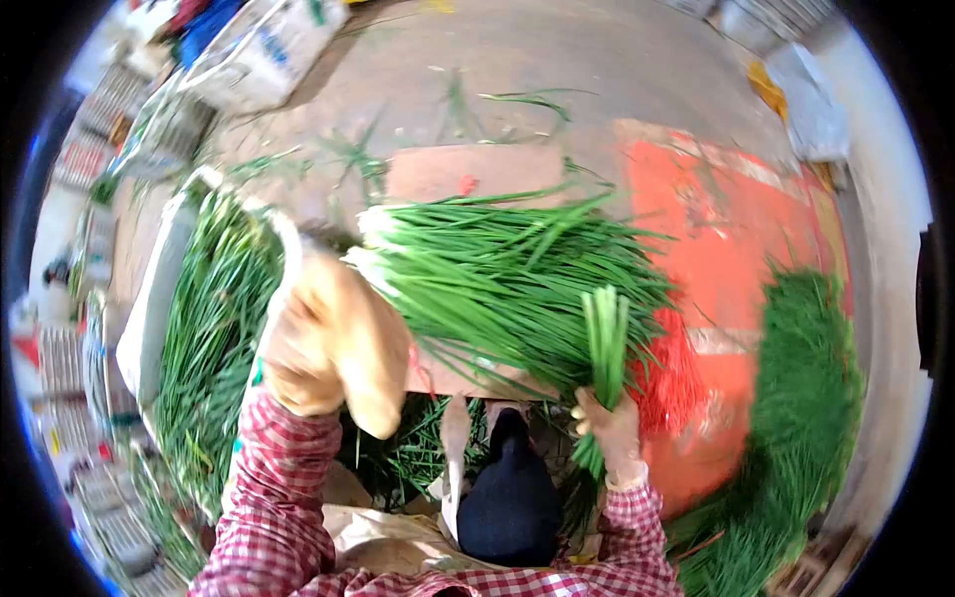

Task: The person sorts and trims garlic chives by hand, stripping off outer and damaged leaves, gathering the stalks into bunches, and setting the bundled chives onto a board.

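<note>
A small bunch of green stalks (605, 343) stands nearly upright in my right hand (609, 428), whose fingers wrap round its lower part. At the left, my left hand (333, 343), in a tan glove and blurred by motion, is raised beside the basket of loose greens; its fingers are smeared. Between the hands lies a large pile of long green stalks (507, 269), pale ends to the left, on a brown board (477, 169). Red ties (671, 383) lie in a heap just right of the pile.
A white basket (149, 308) full of greens stands at the left. An orange-red sheet (696, 239) covers the floor at the right, with another heap of greens (806, 398) along it. White crates (269, 55) stand at the upper left; loose stalks litter the floor.
</note>
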Demonstrator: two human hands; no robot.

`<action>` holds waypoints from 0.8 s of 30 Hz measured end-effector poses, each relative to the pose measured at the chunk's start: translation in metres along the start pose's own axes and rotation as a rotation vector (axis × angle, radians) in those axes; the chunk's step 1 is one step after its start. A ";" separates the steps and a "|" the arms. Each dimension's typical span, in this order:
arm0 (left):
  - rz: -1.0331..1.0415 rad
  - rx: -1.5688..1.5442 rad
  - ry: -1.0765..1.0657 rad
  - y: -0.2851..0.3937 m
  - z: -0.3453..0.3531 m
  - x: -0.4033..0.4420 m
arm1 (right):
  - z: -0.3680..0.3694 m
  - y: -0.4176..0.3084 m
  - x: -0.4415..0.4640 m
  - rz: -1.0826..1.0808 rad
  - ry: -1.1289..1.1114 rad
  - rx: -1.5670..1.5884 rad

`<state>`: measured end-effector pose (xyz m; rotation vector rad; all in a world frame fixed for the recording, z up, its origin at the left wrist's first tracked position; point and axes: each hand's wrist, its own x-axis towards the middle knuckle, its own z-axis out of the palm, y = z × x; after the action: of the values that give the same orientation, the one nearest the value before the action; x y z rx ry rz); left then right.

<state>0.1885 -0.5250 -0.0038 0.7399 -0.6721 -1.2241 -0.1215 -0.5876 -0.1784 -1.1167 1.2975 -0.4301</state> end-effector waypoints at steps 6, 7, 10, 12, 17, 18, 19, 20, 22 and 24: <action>-0.794 1.191 0.226 -0.021 -0.031 -0.115 | -0.044 -0.019 -0.041 -0.005 0.168 0.137; -0.928 0.786 0.347 -0.015 -0.037 -0.129 | -0.057 -0.020 -0.046 -0.096 0.229 0.014; -0.766 0.579 0.421 -0.022 -0.047 -0.142 | -0.081 -0.047 -0.051 -0.219 0.286 -0.082; -0.673 0.665 0.435 -0.033 -0.051 -0.130 | -0.072 -0.069 -0.050 -0.273 0.361 -0.037; -0.342 0.911 0.227 -0.062 -0.044 -0.077 | -0.042 -0.100 -0.030 -0.209 0.157 -0.318; -0.273 0.941 0.201 -0.067 -0.041 -0.063 | -0.040 -0.104 -0.022 -0.210 0.162 -0.321; -0.305 0.973 0.224 -0.059 -0.028 -0.042 | -0.038 -0.106 -0.014 -0.257 0.144 -0.285; -0.340 1.003 0.247 -0.053 -0.015 -0.020 | -0.037 -0.106 -0.008 -0.302 0.125 -0.251; 0.181 1.313 0.202 -0.076 -0.022 0.024 | -0.039 -0.105 0.006 -0.412 0.119 -0.323; 0.095 1.423 0.135 -0.087 -0.023 0.064 | -0.035 -0.109 0.008 -0.457 0.089 -0.394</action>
<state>0.1702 -0.5990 -0.0838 1.8871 -1.4405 -0.4307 -0.1161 -0.6574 -0.0878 -1.7573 1.2298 -0.5802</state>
